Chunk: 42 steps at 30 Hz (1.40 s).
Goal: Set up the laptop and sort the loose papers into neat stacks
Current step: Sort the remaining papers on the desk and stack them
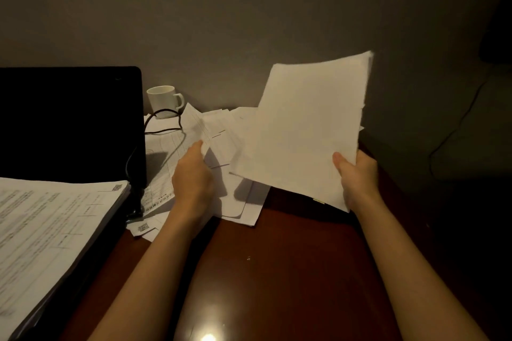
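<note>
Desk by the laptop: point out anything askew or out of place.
A printed paper stack lies on the open laptop, covering its keyboard. Loose sheets sprawl crookedly under a black cable near the white mug.

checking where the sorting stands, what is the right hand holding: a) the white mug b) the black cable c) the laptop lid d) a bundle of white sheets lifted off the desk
d, the right hand grips the lower edge of a bundle of white sheets raised above the desk, while the mug stands untouched by the wall.
</note>
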### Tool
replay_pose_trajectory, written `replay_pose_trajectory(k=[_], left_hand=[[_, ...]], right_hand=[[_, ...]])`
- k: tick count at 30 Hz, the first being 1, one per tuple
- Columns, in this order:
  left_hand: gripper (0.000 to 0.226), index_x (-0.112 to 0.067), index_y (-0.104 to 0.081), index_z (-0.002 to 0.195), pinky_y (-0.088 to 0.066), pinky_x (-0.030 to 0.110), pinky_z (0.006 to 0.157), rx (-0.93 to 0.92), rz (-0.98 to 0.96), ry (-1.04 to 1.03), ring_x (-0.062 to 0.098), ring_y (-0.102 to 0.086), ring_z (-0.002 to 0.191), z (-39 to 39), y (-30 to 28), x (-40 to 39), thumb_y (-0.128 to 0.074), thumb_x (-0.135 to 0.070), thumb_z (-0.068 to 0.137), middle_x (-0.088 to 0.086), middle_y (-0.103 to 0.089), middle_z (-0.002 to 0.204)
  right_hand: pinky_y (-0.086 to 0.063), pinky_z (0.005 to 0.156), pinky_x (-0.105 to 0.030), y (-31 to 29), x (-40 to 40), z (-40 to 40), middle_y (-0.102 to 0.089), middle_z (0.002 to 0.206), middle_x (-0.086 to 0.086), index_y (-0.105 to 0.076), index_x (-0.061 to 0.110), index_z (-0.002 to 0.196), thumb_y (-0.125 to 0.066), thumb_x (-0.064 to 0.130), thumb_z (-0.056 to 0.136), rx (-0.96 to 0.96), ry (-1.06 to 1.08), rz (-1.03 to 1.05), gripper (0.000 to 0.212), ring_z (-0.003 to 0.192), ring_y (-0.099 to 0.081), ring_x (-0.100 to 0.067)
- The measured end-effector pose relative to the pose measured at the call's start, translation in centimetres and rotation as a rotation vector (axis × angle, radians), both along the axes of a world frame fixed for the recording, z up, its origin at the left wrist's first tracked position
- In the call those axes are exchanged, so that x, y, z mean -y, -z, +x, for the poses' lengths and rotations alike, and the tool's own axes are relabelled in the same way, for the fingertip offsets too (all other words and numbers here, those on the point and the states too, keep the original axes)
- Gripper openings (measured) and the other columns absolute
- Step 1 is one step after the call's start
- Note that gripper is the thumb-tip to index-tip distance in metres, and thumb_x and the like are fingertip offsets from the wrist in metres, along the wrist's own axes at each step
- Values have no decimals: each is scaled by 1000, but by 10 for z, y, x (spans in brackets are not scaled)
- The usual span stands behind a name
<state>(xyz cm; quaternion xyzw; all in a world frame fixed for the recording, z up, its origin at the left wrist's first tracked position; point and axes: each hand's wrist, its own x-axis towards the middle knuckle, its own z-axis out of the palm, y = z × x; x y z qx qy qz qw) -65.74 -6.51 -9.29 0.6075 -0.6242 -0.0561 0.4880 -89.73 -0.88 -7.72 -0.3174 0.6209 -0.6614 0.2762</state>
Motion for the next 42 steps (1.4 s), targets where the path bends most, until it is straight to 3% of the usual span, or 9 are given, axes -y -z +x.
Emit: replay_pose_trajectory(k=[5, 12, 16, 20, 26, 32, 35, 38, 42], left_hand=[[44, -6, -59, 120, -40, 32, 70, 38, -7, -26, 34, -58, 92, 3, -2, -1, -36, 11, 87, 17, -65, 104], [52, -4, -47, 135, -44, 49, 96, 190, 79, -1, 38, -54, 113, 4, 4, 1, -39, 14, 87, 19, -58, 127], [59, -2, -51, 133, -48, 44, 87, 321, -74, 155, 39, -59, 109, -29, -5, -20, -34, 15, 79, 19, -57, 131], [37, -3, -66, 109, -53, 28, 56, 584, -210, 366, 26, -70, 78, -63, -7, -31, -50, -2, 75, 13, -71, 104], [37, -13, -40, 129, -39, 33, 69, 809, 44, 407, 24, -59, 103, -65, -3, -42, -48, -17, 93, 3, -55, 123], [36, -18, -45, 128, -33, 30, 67, 896, -44, 613, 22, -57, 108, -75, 3, -51, -34, -35, 98, 2, -58, 125], [70, -21, -51, 126, -37, 29, 65, 820, -37, 732, 19, -61, 100, -71, 1, -53, -9, -61, 87, -1, -64, 118], [76, -25, -59, 126, -45, 28, 80, 644, 0, 703, 13, -60, 108, -58, -4, -44, -11, -67, 84, -6, -65, 122], [45, -23, -60, 121, -27, 38, 112, 683, 163, 247, 15, -46, 125, -31, 6, -8, -30, -46, 97, -4, -56, 132]], right_hand=[[-50, 65, -23, 15, -2, 23, -63, 105, -6, -57, -1, 124, -52, -4, 92, -56, -323, 185, 32, 92, -61, -22], [-50, 94, -46, 30, 6, 43, -70, 107, -5, -67, 24, 95, -57, 3, 90, -155, -536, 167, 24, 98, -67, -23], [-51, 92, -47, 29, 8, 51, -70, 105, -10, -65, 15, 99, -53, 1, 93, -107, -542, 153, 20, 100, -66, -27], [-57, 69, -31, 21, 10, 44, -67, 106, -15, -61, 6, 111, -48, 8, 98, 38, -504, 197, 19, 92, -65, -26], [-52, 89, -44, 17, 11, 23, -66, 106, -12, -57, 1, 125, -42, 12, 100, -7, -329, 344, 31, 99, -63, -30], [-57, 68, -30, -1, 2, 25, -67, 106, -8, -58, 16, 118, -20, 48, 102, 325, -479, 261, 52, 90, -65, -23], [-58, 72, -33, 2, 3, 25, -67, 110, -12, -59, 6, 120, -44, 21, 100, 234, -476, 306, 29, 93, -66, -26], [-52, 74, -34, 10, 7, 19, -62, 118, -17, -57, -2, 122, -45, -6, 94, 21, -287, 351, 32, 102, -62, -32], [-50, 71, -34, 21, 10, 10, -63, 105, -7, -62, 10, 102, -44, 0, 95, -63, -29, 288, 22, 100, -63, -29]])
